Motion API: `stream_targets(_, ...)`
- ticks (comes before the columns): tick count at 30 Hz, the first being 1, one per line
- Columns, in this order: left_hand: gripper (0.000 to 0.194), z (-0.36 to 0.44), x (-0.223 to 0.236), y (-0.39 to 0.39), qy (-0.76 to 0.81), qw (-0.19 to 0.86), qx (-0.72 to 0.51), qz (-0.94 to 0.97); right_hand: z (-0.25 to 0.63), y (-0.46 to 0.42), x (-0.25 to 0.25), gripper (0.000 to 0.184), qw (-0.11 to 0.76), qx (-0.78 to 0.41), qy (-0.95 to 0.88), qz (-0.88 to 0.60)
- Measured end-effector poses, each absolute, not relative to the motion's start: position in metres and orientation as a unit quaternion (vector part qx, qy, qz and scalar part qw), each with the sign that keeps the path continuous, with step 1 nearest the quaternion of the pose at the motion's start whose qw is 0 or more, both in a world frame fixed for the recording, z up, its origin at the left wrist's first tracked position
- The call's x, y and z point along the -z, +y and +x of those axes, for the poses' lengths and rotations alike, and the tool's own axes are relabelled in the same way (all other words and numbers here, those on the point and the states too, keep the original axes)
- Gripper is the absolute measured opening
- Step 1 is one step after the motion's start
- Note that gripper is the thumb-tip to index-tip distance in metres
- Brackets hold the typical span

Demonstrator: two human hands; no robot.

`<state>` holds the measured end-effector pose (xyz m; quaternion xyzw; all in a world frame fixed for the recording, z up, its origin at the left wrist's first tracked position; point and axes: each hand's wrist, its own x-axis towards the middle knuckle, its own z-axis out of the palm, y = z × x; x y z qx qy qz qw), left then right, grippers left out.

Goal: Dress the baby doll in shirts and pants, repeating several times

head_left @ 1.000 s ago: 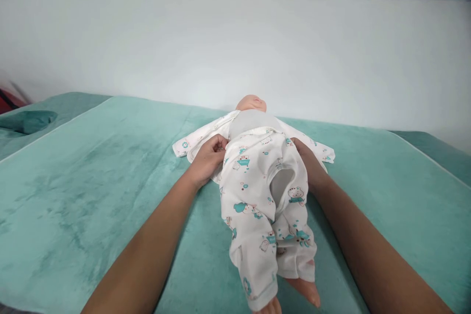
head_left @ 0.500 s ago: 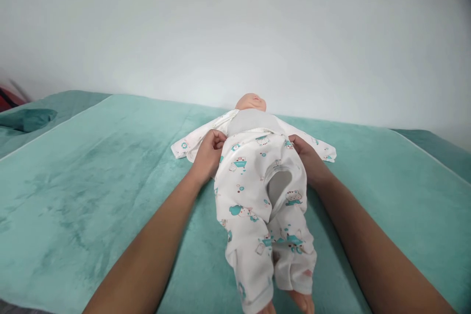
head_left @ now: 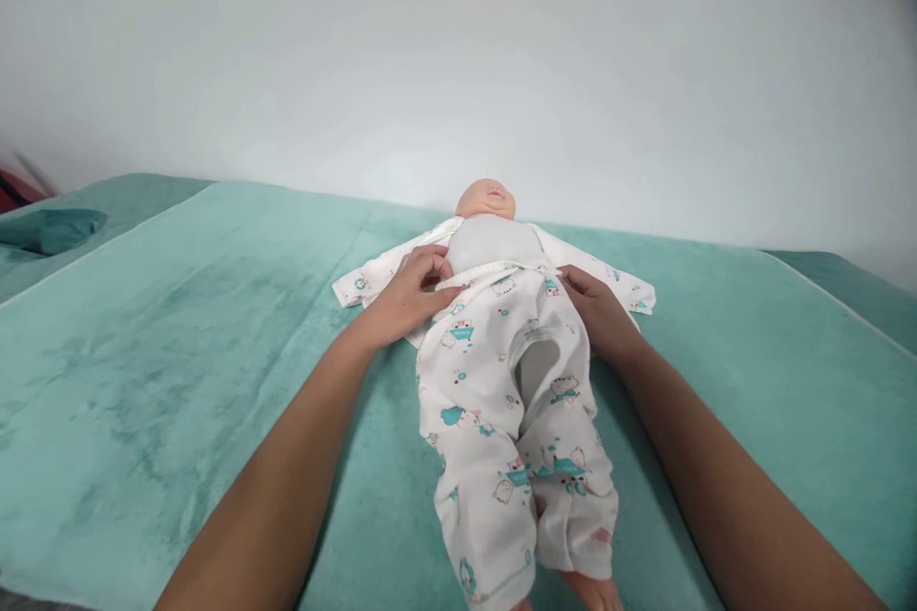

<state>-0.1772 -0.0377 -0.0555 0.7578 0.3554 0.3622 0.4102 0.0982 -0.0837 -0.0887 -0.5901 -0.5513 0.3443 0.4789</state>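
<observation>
A baby doll (head_left: 487,241) lies on its back, its head farthest from me. It wears white printed trousers (head_left: 477,372) with an open crotch, and its arms are in a white printed top (head_left: 387,265) spread open under it. My left hand (head_left: 408,296) is at the left of the waistband, thumb across the cloth and bent fingers beside the grey belly. At the waistband's right side, my right hand (head_left: 594,305) has its fingers closed on the trousers' edge; its fingertips are partly hidden. The doll's bare feet (head_left: 594,590) stick out from the cuffs.
A teal plush cover (head_left: 179,353) spreads under the doll, with a pale seam on either side. Behind it rises a white wall (head_left: 287,67) with a dark band on top. A dark teal fold (head_left: 53,231) and something red (head_left: 14,191) are at the far left.
My left hand has shifted up and onto the front of the waistband, its thumb now stretched over the cloth. The right hand stays nearly in place. The trousers' left waist is slightly rearranged.
</observation>
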Motion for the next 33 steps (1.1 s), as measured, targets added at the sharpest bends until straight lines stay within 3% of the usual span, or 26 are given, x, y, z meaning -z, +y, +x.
stream_targets(8, 0.025, -0.168, 0.060, -0.034, 0.377, 0.355, -0.393, 0.759, 0.091, -0.073, 0.093, 0.022, 0.513, -0.443, -0.462, -0.572)
stream_targets(13, 0.022, -0.156, 0.065, -0.021, 0.471, 0.269, -0.429, 0.722, 0.091, -0.068, 0.095, 0.026, 0.499, -0.288, -0.543, -0.611)
stream_targets(16, 0.022, -0.147, 0.067, -0.008, 0.509, 0.231, -0.439, 0.704, 0.092, -0.064, 0.096, 0.020, 0.533, -0.198, -0.602, -0.561)
stream_targets(21, 0.025, -0.136, 0.073, 0.009, 0.529, 0.214, -0.420, 0.705, 0.098, -0.053, 0.100, 0.019, 0.519, -0.213, -0.642, -0.523)
stream_targets(26, 0.014, -0.138, 0.077, 0.014, 0.461, 0.112, -0.429, 0.769, 0.106, -0.038, 0.093, 0.023, 0.445, -0.170, -0.715, -0.511)
stream_targets(33, 0.020, -0.144, 0.073, 0.016, 0.476, 0.224, -0.389, 0.756, 0.105, -0.018, 0.080, 0.022, 0.403, -0.141, -0.729, -0.535)
